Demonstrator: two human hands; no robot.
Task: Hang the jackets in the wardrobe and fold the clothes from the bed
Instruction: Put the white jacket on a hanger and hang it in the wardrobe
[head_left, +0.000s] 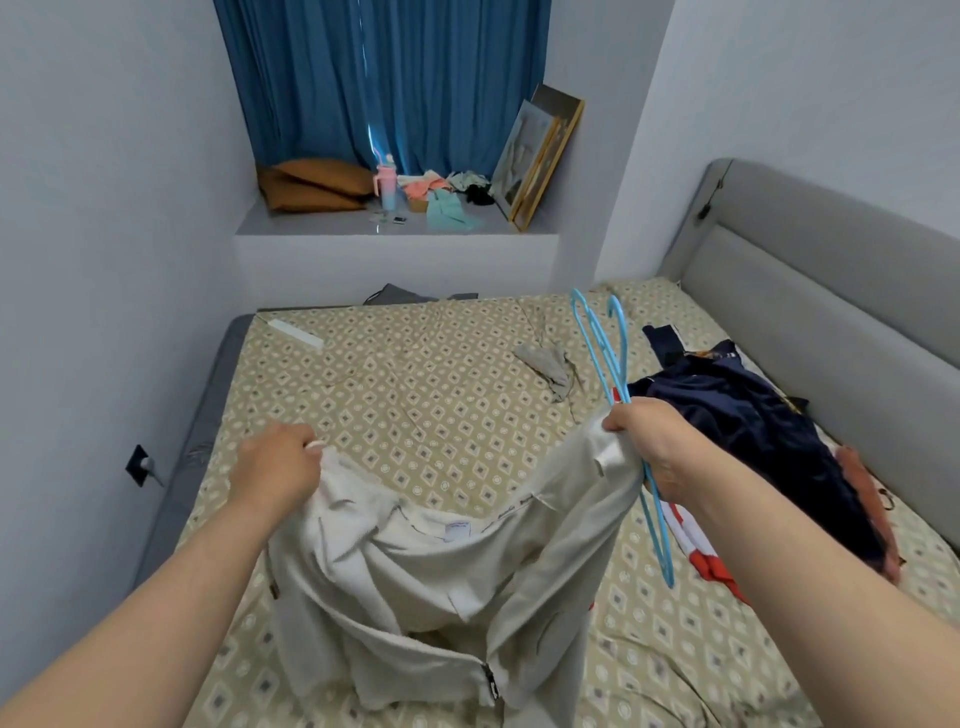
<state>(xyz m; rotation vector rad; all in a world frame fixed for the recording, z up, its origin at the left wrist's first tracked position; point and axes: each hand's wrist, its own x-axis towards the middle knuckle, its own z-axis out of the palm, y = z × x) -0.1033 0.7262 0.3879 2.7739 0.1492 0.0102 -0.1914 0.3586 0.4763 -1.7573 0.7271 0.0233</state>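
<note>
Holding cream zip jacket (441, 582) open, fleecy lining showing, both hands gripping

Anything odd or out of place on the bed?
Mildly: a crumpled grey cloth lies alone mid-bed, a dark navy garment heap sprawls unfolded by the grey padded headboard, and a white rectangular strip sits askew near the far edge.

Cream jacket (441, 582), light-blue hangers (608, 358), tan diamond-patterned bedsheet (415, 384), blue curtain (384, 78).
</note>
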